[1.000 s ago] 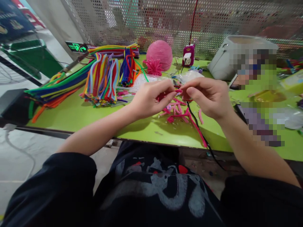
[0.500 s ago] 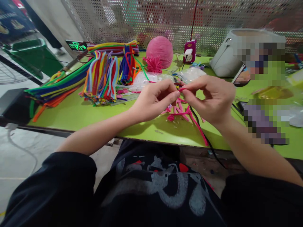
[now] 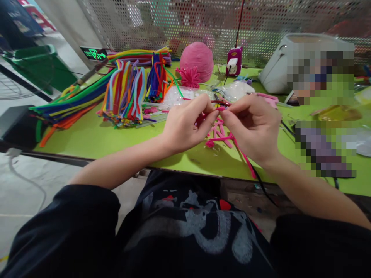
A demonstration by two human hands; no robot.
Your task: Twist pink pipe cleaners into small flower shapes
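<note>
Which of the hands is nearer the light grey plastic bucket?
Right. The right hand is in front of the bucket, slightly to its left; the left hand is farther off to its left.

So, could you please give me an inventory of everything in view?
pipe cleaner piece: one, pink, centre
loose pieces: several, pink, on the table below
pipe cleaner bundles: several, multicoloured, left
ball: one, pink, back
pom-pom: one, pink, before the ball
clear plastic: amount unclear, whitish, middle
power socket: one, purple, back
bucket: one, grey, back right
pixelated items: count unclear, mixed colours, right
perforated panel: one, silver, behind
exit sign: one, black-green, back left
bin: one, green, far left
table: one, green, underneath
left hand: one, bare, pinching the piece
right hand: one, bare, pinching the piece
</note>
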